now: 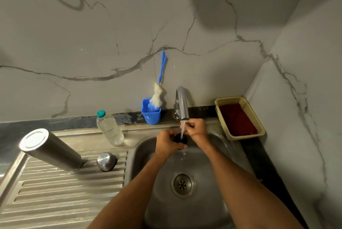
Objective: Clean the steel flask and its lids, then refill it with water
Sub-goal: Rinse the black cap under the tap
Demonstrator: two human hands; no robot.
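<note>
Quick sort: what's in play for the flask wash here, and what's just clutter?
In play:
steel flask, upside down on the drainboard
steel cap beside it
black lid under the tap stream, held by left hand, right hand on it
bottle brush in blue cup

Lying about:
water bottle
yellow basket with red cloth

Blue cup [150, 116] on back ledge holds blue-handled bottle brush [157, 95]. Clear plastic bottle [110, 129], teal cap, upright beside it. Yellow basket [259, 117] with red cloth [236, 119] at right.
</note>
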